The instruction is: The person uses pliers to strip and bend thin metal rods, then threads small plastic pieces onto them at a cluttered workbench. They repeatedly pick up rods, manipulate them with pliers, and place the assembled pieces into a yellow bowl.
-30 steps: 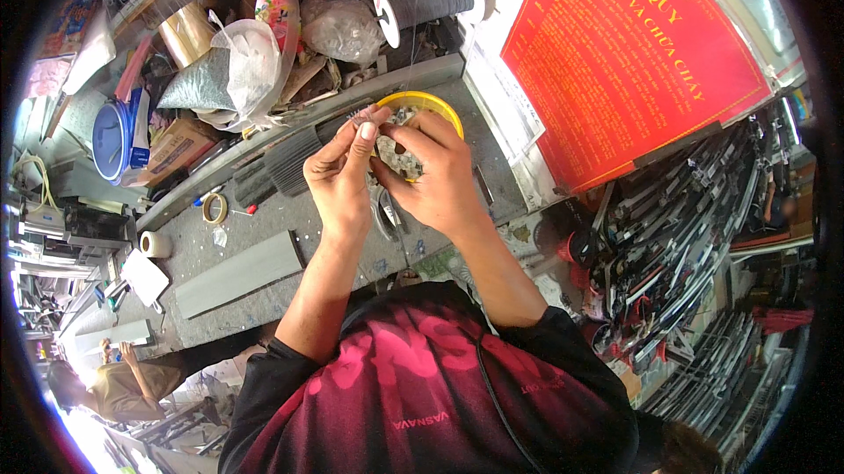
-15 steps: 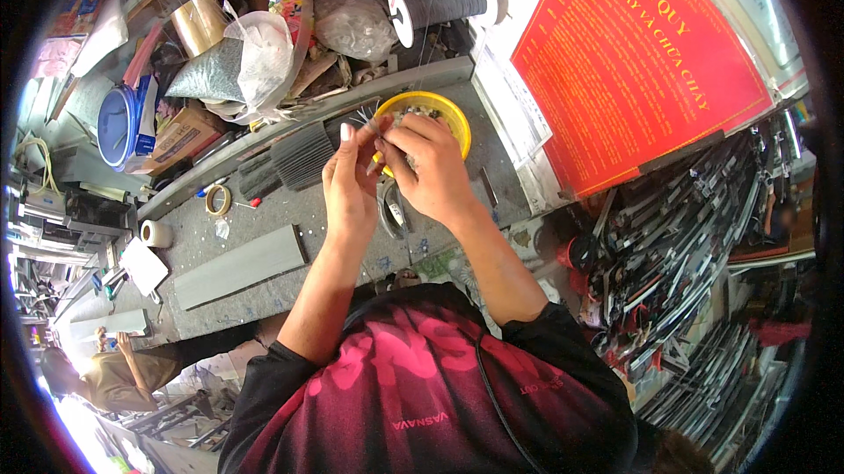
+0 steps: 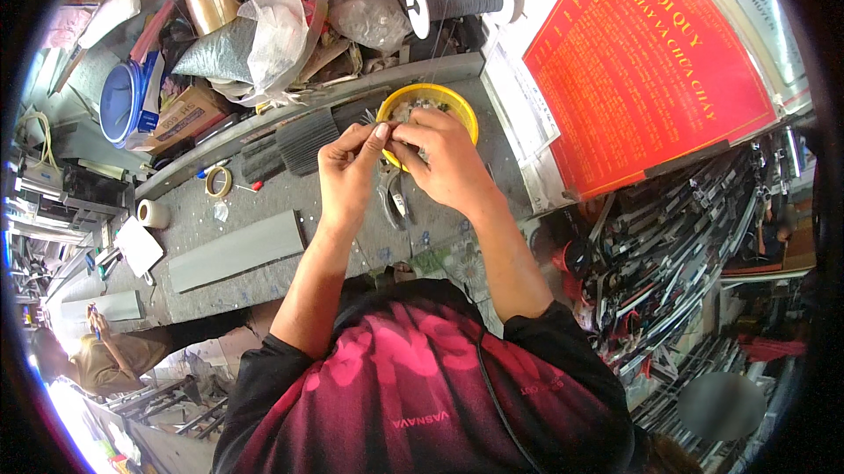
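My left hand (image 3: 347,177) and my right hand (image 3: 447,164) meet fingertip to fingertip, both in a pinch. Whatever lies between the fingers is too small to make out. Just behind them stands a yellow round basin (image 3: 474,118) holding many small loose parts, partly covered by my right hand. Pliers (image 3: 398,199) lie on the bench below the gap between my hands. To the left of my left hand rests a dark pleated sheet (image 3: 309,142), its near corner close to my fingers.
A grey flat bar (image 3: 236,251), a tape roll (image 3: 218,181) and a red-handled screwdriver (image 3: 256,185) lie on the grey bench (image 3: 193,215). Behind a raised ledge are bags and a cord spool (image 3: 462,2). Metal profiles (image 3: 677,245) fill the right side. Another person (image 3: 114,360) works far left.
My left hand has turned from extended fingers to a tighter pinch against my right fingertips. The pliers show more fully now. The whole view has shifted slightly.
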{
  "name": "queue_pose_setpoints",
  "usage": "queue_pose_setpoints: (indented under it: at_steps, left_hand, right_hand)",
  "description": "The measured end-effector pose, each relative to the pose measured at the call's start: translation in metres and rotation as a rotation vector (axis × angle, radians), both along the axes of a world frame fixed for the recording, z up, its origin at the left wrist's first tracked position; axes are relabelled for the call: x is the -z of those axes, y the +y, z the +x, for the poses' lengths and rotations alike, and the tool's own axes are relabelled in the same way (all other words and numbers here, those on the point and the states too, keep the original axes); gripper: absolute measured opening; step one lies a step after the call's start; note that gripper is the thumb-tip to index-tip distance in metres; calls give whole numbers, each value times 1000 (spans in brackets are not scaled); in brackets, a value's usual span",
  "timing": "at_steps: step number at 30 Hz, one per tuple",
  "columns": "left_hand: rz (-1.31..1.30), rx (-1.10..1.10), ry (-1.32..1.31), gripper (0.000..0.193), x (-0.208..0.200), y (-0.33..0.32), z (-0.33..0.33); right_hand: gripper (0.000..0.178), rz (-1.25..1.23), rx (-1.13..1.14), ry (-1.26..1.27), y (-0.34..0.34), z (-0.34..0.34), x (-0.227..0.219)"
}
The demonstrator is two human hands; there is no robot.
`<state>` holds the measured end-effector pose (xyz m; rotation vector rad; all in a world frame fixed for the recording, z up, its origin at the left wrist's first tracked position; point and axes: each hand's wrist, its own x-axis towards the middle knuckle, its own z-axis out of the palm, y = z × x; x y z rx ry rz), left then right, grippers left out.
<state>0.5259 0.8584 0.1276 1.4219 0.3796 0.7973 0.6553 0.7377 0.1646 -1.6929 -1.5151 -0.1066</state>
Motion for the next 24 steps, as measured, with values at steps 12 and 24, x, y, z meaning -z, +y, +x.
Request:
queue_pose_setpoints:
  at_steps: [12,24]
  left_hand:
    - [-750,392,-26,27,12,32,-25]
    - [-591,746,434,28,66,29,-69]
  right_hand:
    - [8,-128,89,546,-11,-26,44]
    - [26,-210,538,494,-60,-130,125]
